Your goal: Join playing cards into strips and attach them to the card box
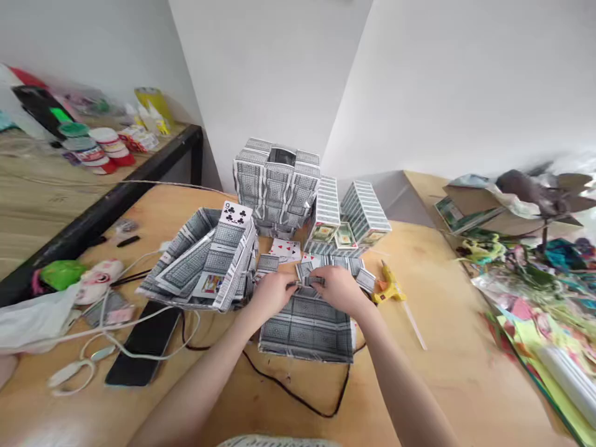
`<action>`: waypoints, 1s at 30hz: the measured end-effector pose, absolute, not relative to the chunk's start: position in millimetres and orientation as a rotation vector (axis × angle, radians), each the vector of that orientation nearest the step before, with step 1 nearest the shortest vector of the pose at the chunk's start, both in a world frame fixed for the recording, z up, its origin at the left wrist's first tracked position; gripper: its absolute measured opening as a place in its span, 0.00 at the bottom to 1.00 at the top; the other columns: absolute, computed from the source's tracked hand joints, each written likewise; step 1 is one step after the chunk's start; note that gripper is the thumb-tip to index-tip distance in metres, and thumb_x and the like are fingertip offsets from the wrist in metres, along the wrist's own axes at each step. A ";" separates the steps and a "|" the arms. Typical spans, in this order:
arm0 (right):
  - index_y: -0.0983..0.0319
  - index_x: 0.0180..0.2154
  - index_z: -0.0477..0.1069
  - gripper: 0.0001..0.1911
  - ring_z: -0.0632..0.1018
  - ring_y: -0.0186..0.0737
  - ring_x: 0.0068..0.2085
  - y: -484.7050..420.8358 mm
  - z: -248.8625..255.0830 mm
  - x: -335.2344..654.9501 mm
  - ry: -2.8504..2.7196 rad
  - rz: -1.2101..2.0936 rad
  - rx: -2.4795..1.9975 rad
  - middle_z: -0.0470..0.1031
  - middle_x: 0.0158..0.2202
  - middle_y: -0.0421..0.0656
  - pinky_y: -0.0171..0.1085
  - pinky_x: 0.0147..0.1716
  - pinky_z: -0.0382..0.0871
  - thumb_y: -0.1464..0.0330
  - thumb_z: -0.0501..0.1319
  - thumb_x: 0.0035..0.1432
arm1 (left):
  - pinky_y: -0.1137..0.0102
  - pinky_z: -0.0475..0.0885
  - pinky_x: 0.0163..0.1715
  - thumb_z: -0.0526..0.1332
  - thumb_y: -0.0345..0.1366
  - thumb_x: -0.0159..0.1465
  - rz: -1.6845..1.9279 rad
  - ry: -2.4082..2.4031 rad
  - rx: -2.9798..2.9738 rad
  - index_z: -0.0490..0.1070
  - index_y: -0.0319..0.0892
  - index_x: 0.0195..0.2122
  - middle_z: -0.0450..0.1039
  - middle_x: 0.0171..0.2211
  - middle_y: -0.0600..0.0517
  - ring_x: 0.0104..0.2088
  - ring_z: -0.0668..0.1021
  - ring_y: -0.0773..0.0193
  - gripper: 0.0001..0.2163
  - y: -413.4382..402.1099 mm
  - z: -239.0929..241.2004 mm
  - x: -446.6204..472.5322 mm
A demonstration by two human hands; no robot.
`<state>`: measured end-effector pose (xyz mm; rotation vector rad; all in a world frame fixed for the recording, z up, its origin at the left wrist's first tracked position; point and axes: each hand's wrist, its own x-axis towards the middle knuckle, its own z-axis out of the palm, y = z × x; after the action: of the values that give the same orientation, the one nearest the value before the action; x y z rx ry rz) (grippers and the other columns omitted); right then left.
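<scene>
Both hands meet at the middle of the table over a box-like piece made of grey-backed playing cards (pixel 307 329). My right hand (pixel 339 288) has thumb and fingers closed on a small folded playing card (pixel 316 280). At its left side, my left hand (pixel 274 293) is pinched, its fingertips near the same card; what they grip is too small to make out. Loose playing cards (pixel 285 249) lie just beyond the hands, some face up. A yellow glue gun (pixel 390 285) with a clear glue stick rests right of my right hand.
A larger card-built box (pixel 200 261) stands at left, a tall card structure (pixel 274 186) behind, and stacked card packs (pixel 365 214) at back right. A phone (pixel 143 344) and white cables lie at left; a black cord (pixel 298 394) crosses in front. Colourful scraps (pixel 535 316) fill the right.
</scene>
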<state>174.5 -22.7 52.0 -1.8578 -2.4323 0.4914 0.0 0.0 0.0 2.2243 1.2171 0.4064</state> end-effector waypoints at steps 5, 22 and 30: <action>0.59 0.36 0.74 0.10 0.75 0.39 0.39 -20.5 48.2 172.6 -2.434 0.493 -1.839 0.77 0.35 0.44 0.32 0.37 0.61 0.71 0.55 0.54 | 0.70 0.68 0.33 0.56 0.35 0.58 0.388 1.248 2.211 0.75 0.44 0.37 0.77 0.35 0.50 0.36 0.77 0.57 0.10 -0.4 -1.1 -0.4; 0.60 0.34 0.76 0.09 0.76 0.39 0.37 -27.8 28.2 174.6 -2.195 0.597 -1.610 0.78 0.35 0.44 0.34 0.38 0.66 0.73 0.58 0.53 | 0.71 0.62 0.27 0.56 0.35 0.58 0.298 1.328 2.260 0.76 0.44 0.31 0.76 0.26 0.49 0.30 0.76 0.57 0.08 -1.8 4.5 4.7; 0.57 0.34 0.76 0.11 0.77 0.38 0.32 -26.6 50.0 193.8 -2.225 0.676 -1.747 0.79 0.32 0.40 0.33 0.33 0.66 0.72 0.55 0.54 | 0.71 0.61 0.25 0.55 0.38 0.60 0.254 1.382 2.319 0.75 0.43 0.30 0.76 0.26 0.47 0.30 0.76 0.57 0.10 -2.8 2.7 5.9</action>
<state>193.8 -26.6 50.0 -1.7472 -2.2248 0.6759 5.9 -2.8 2.7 2.3190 1.3822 0.2544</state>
